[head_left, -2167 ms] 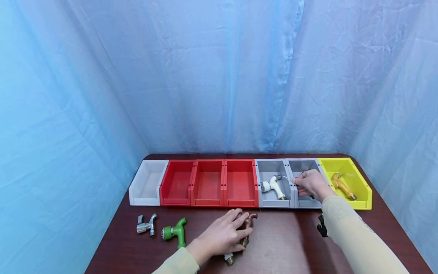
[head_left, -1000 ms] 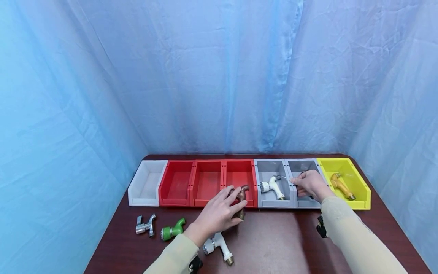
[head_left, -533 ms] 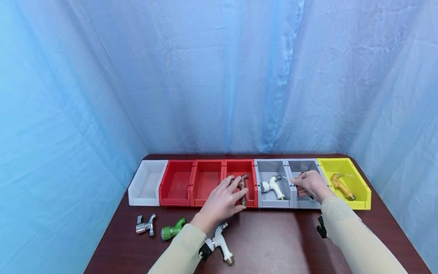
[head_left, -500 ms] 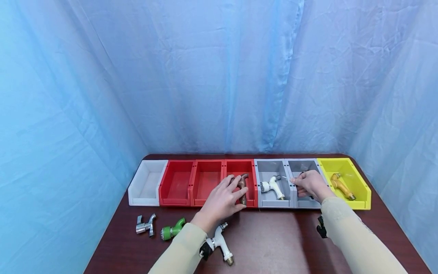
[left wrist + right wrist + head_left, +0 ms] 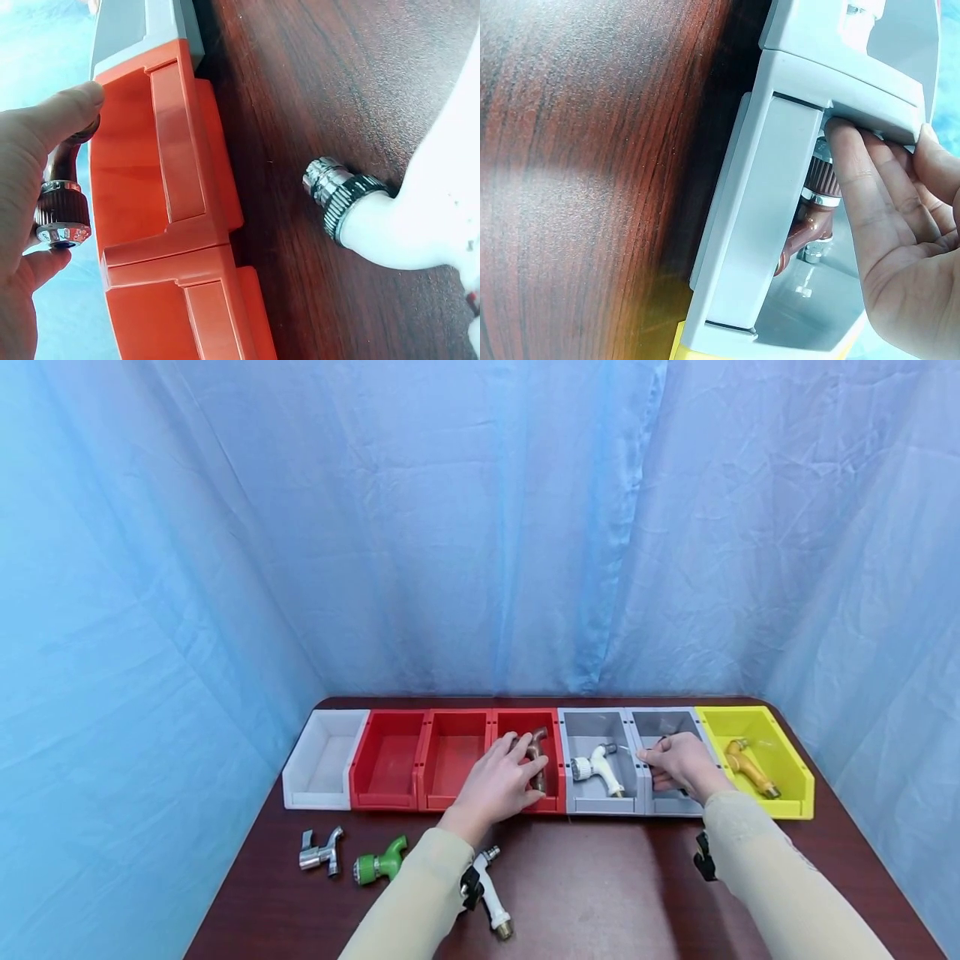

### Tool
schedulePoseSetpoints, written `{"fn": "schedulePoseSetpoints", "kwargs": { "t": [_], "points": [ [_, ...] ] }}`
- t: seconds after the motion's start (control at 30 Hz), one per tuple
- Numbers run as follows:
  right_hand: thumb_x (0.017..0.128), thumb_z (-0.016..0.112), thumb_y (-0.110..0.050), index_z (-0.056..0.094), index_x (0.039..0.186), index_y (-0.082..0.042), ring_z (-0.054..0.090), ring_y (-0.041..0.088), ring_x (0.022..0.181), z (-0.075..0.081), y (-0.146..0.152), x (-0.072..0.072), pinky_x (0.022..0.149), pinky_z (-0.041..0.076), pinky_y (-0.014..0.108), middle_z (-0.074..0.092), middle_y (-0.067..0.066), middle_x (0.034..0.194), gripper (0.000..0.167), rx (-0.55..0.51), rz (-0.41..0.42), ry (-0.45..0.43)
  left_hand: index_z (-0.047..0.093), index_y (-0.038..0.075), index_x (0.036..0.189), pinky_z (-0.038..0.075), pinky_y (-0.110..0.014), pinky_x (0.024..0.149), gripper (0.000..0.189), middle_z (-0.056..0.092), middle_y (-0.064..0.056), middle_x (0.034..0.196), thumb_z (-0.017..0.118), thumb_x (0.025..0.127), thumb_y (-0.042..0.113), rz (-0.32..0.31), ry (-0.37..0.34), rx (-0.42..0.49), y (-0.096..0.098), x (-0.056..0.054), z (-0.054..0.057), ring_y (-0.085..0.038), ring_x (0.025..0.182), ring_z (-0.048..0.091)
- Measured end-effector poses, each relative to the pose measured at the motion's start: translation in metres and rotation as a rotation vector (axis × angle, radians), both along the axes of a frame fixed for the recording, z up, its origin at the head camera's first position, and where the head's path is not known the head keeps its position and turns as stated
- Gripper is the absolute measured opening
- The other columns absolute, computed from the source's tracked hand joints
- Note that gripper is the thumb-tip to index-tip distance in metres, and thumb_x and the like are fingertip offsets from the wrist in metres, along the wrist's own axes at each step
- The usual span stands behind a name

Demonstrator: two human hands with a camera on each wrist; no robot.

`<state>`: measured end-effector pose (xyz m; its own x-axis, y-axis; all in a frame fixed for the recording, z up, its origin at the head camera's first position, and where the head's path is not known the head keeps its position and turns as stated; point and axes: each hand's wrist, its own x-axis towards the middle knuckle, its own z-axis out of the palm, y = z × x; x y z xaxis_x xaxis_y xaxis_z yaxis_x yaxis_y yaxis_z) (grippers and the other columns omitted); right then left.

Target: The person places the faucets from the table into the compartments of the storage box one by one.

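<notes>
My left hand (image 5: 495, 785) grips a brown tap (image 5: 537, 760) by its body, over the rightmost red bin (image 5: 551, 807). In the left wrist view the tap's ribbed collar (image 5: 62, 206) shows between thumb and fingers. My right hand (image 5: 681, 764) pinches the side wall of the right grey bin (image 5: 675, 807), where it meets the left grey bin (image 5: 606, 807). Its fingers are inside, its thumb on the other side. A red-brown tap (image 5: 814, 221) lies in that right grey bin beneath the fingers. A white tap (image 5: 598, 770) lies in the left grey bin.
On the table are a chrome tap (image 5: 321, 853), a green tap (image 5: 381, 862) and a white tap (image 5: 492, 897) partly under my left forearm. A yellow bin (image 5: 780, 807) holds a yellow tap (image 5: 750, 768). A white bin (image 5: 315, 801) ends the row at left.
My left hand has lifted the brown tap off the table and carried it forward to the rightmost red bin. My right hand stays in the same place on the grey bin.
</notes>
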<state>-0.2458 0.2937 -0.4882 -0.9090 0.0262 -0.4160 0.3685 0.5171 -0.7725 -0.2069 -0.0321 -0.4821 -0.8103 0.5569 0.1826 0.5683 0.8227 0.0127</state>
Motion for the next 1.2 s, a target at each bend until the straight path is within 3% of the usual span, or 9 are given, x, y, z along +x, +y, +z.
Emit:
{"fn": "schedulePoseSetpoints", "kwargs": {
  "t": [0.43, 0.73, 1.2],
  "points": [
    [0.102, 0.065, -0.023, 0.066, 0.090, 0.002, 0.072, 0.021, 0.071, 0.000, -0.001, 0.000, 0.070, 0.064, 0.041, 0.069, 0.012, 0.084, 0.027, 0.003, 0.005, 0.002, 0.061, 0.029, 0.144, 0.051, -0.044, 0.108, 0.067, 0.048, -0.009, 0.155, 0.083, 0.083, 0.047, 0.057, -0.099, -0.023, 0.007, -0.014, -0.005, -0.031, 0.141, 0.043],
    [0.101, 0.065, -0.022, 0.065, 0.090, 0.002, 0.072, 0.020, 0.070, 0.000, 0.000, -0.001, 0.071, 0.064, 0.042, 0.068, 0.011, 0.083, 0.027, -0.006, 0.003, -0.002, 0.061, 0.030, 0.144, 0.051, -0.044, 0.108, 0.066, 0.048, -0.008, 0.155, 0.082, 0.084, 0.047, 0.078, -0.125, -0.059, 0.009, -0.020, -0.009, -0.031, 0.141, 0.043],
    [0.101, 0.066, -0.024, 0.065, 0.090, 0.001, 0.071, 0.021, 0.071, 0.000, -0.001, 0.001, 0.071, 0.064, 0.041, 0.068, 0.012, 0.086, 0.028, 0.011, -0.001, 0.001, 0.064, 0.032, 0.141, 0.040, -0.041, 0.118, 0.061, 0.052, -0.007, 0.150, 0.081, 0.085, 0.049, 0.067, -0.113, -0.112, 0.009, -0.025, -0.018, -0.027, 0.137, 0.045]
  ]
}}
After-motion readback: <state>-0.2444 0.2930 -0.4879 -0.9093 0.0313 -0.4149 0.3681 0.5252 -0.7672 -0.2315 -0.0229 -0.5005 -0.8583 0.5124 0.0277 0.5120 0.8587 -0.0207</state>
